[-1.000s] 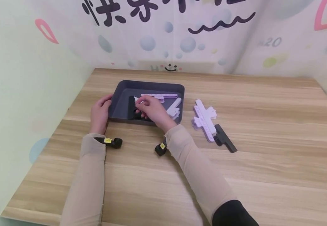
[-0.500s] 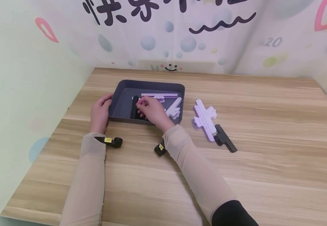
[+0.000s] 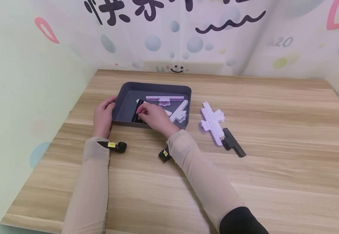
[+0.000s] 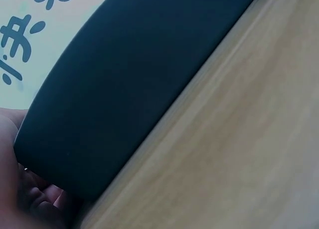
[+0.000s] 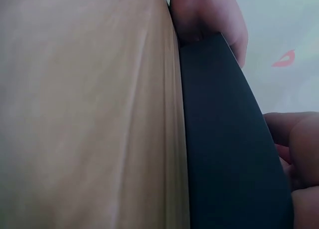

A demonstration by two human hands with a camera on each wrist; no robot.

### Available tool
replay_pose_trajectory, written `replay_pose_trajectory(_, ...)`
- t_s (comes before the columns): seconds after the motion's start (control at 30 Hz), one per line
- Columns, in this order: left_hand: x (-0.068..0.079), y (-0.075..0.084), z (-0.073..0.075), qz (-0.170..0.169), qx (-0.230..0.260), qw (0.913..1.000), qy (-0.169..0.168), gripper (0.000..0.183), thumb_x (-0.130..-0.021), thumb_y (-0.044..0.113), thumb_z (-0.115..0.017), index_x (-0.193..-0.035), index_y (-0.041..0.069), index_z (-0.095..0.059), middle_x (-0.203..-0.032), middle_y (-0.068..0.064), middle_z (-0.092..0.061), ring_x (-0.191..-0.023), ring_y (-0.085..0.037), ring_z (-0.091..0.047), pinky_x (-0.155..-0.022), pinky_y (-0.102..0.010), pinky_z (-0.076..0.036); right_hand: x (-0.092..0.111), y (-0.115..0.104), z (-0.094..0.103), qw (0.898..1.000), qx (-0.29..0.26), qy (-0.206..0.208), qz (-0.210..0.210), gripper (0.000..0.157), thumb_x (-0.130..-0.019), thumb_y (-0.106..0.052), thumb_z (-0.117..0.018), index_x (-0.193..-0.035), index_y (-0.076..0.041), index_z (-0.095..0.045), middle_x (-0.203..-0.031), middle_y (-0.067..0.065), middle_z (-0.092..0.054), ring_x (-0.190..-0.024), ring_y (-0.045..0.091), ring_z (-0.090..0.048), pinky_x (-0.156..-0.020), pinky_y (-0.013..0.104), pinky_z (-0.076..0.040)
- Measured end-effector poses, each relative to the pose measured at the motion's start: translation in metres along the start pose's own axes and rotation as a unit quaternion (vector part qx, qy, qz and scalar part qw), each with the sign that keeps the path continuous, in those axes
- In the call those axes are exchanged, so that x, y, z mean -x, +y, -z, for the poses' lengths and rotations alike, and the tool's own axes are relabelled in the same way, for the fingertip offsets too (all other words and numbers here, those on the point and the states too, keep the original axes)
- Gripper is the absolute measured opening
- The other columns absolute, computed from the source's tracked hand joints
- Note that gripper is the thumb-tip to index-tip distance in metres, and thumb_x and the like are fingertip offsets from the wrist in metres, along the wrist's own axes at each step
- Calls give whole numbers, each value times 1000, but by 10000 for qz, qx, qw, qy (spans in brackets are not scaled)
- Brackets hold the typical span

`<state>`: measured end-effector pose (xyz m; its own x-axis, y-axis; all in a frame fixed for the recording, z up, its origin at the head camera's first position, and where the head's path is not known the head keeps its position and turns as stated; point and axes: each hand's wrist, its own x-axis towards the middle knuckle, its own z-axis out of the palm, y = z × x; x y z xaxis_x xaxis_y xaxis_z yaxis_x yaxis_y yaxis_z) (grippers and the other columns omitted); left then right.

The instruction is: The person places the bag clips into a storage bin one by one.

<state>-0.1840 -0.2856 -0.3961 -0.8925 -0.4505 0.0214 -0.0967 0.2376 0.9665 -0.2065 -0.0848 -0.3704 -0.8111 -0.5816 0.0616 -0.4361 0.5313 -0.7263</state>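
A dark grey tray (image 3: 124, 109) lies on the table, and my left hand (image 3: 102, 118) holds its left side with the thumb at the rim. Inside the tray, my right hand (image 3: 157, 118) pinches a black bag clip (image 3: 137, 110), which leans near the front wall. Part of that clip is hidden behind the fingers. Also in the tray are a purple clip (image 3: 165, 98) along the back, a white clip (image 3: 179, 111) at the right, and another white piece (image 3: 168, 113) mostly covered by the right hand. Both wrist views show chiefly the tray's outer wall (image 4: 109, 89).
Right of the tray, a white clip (image 3: 213, 117) and a purple clip (image 3: 211, 126) lie side by side on the wooden table (image 3: 275, 130). A second black clip (image 3: 234, 143) touches their near end. A printed cloth (image 3: 228, 48) hangs behind the table.
My right hand has shifted slightly left within the tray, and the black clip has turned and tilted with it. More of the purple and white clips shows. The left hand stays put.
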Motion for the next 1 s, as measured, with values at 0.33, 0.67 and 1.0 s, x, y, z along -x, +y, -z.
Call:
replay_pose_trajectory(0.33, 0, 0, -1, 5, 36, 10000, 0, 30, -91, 24, -49, -118, 16, -60, -122, 1, -54, -110, -9, -44, -93, -27, -31, 0, 0, -1, 9988, 378, -274, 113, 23, -89, -25, -53, -108, -17, -63, -95, -6, -62, -83, 5, -53, -76, 21, -40)
replay_pose_trajectory(0.67, -1, 0, -2, -23, -60, 10000, 6, 30, -91, 23, -49, -119, 15, -59, -123, 1, -54, -111, -8, -43, -94, -27, -31, 0, -1, -2, 9980, 496, -377, 87, 29, -89, -29, -52, -115, -19, -59, -110, -6, -59, -99, 7, -51, -85, 23, -39)
replay_pose_trajectory(1.0, 0, 0, -2, 8, 20, 10000, -37, 30, -92, 23, -49, -118, 16, -60, -123, 0, -53, -110, -9, -43, -93, -27, -32, 1, 1, -2, 9993, 376, 38, 78, 25, -90, -28, -50, -112, -22, -60, -111, -8, -57, -99, 6, -50, -84, 22, -39)
